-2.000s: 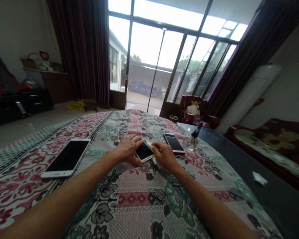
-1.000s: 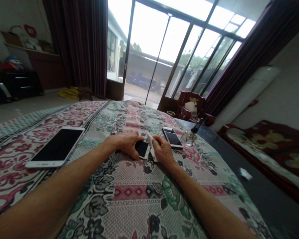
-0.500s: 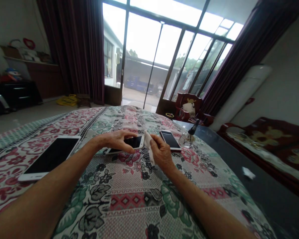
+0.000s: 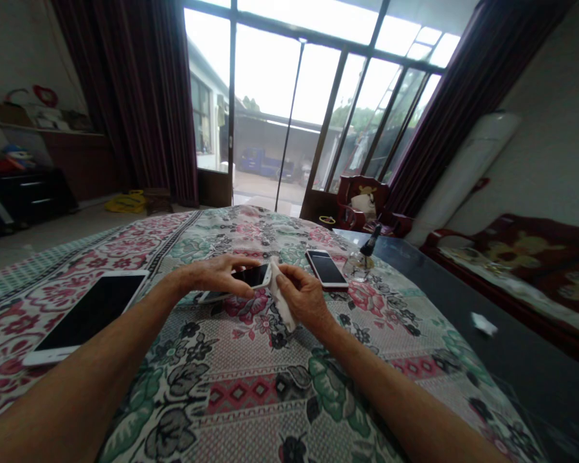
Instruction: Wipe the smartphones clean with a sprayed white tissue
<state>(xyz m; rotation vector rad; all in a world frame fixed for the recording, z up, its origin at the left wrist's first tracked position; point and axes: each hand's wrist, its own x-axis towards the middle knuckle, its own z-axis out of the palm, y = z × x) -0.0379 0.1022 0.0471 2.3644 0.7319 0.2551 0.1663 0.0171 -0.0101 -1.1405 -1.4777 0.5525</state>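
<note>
My left hand point(image 4: 222, 275) grips a white smartphone point(image 4: 251, 276) by its long edges, thumb on the near side and fingers on the far side. Its dark screen faces up, and part of it is hidden by the hand. In my right hand point(image 4: 303, 297) a white cloth or tissue point(image 4: 280, 302) is pinched, pressed against the phone's right end. Just right of that hand lies another white phone point(image 4: 327, 269), screen up. A larger white phone or tablet point(image 4: 89, 315) with a black screen lies to the left, beyond my left forearm.
A floral tablecloth point(image 4: 244, 360) covers the round table. A glass jar with a black-topped brush or dropper point(image 4: 364, 260) stands to the right. Past the cloth, a crumpled white tissue point(image 4: 484, 324) lies on a dark surface. A wooden chair point(image 4: 364, 199) stands behind.
The view has shifted slightly. The cloth in my right hand still touches the phone's end and now hangs a little lower. My left hand keeps its hold on the phone.
</note>
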